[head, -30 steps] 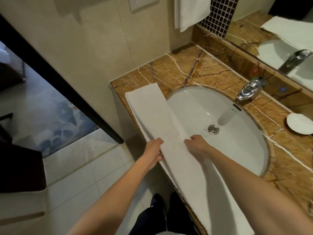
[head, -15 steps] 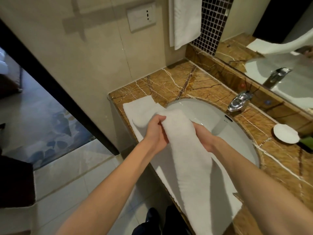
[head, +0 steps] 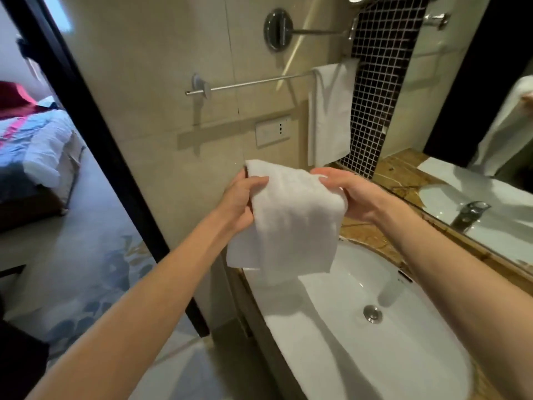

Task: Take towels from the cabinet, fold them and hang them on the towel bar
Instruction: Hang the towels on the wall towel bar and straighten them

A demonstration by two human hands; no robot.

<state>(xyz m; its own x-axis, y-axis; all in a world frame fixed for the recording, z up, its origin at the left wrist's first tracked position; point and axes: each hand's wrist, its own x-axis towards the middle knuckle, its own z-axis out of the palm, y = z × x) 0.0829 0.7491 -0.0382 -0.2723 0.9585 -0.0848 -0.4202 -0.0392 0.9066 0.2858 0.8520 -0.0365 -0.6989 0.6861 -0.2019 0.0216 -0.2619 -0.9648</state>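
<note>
A white sink (head: 418,327) with a metal drain (head: 372,314) sits in the brown marble bench (head: 363,235) below a mirror (head: 476,125). Dark mosaic tiles (head: 377,96) climb the corner. A bed (head: 34,140) shows through the doorway.

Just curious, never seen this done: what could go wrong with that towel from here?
1. The left hand and right hand grip the towel only at its top fold; the hanging layers could slip uneven.
2. The bar already carries a hung towel at its right end; draping too close could bunch them.
3. The towel's lower edge hangs above the sink and might dip in.
</note>
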